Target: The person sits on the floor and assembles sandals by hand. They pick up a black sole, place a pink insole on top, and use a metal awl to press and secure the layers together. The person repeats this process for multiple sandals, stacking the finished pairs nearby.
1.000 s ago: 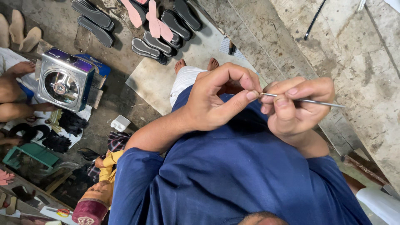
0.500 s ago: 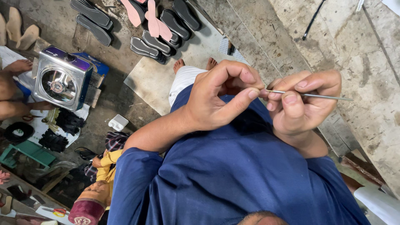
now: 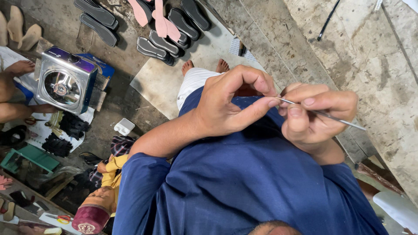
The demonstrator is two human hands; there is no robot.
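I see my left hand (image 3: 226,104) curled, thumb and forefinger pressed onto the tip of a thin metal needle (image 3: 322,114). My right hand (image 3: 315,115) pinches its shaft; the needle juts past those fingers (image 3: 322,93).
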